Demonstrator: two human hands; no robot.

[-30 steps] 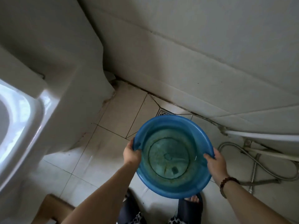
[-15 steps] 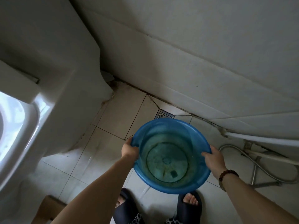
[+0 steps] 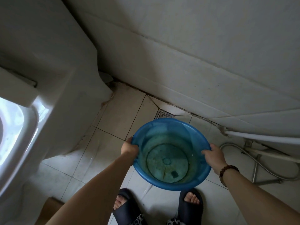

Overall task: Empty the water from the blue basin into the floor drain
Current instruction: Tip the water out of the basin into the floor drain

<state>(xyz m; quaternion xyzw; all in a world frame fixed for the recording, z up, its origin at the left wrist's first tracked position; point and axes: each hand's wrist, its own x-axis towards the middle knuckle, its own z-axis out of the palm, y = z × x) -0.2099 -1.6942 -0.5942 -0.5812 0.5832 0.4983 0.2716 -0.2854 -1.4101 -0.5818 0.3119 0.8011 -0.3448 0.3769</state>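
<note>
Blue basin (image 3: 172,138) held over the tiled floor (image 3: 113,120) by 2 bare hands, water in its bottom.

Left hand (image 3: 129,147) clasps the rim at 9 o'clock, fingers curled over the edge; right hand (image 3: 214,155) clasps the rim at 3 o'clock, a beaded bracelet (image 3: 227,172) on that wrist. The basin sits roughly level, its far edge at 12 o'clock just covering the near side of the floor drain (image 3: 164,114), which lies where floor meets wall. A dark square patch shows on the basin bottom near 5 o'clock. Below the basin, 2 dark slippers (image 3: 191,208) stand at 6 o'clock. A white toilet (image 3: 53,111) fills 9 o'clock; a metal hose (image 3: 253,158) loops on the floor at 3 o'clock.
</note>
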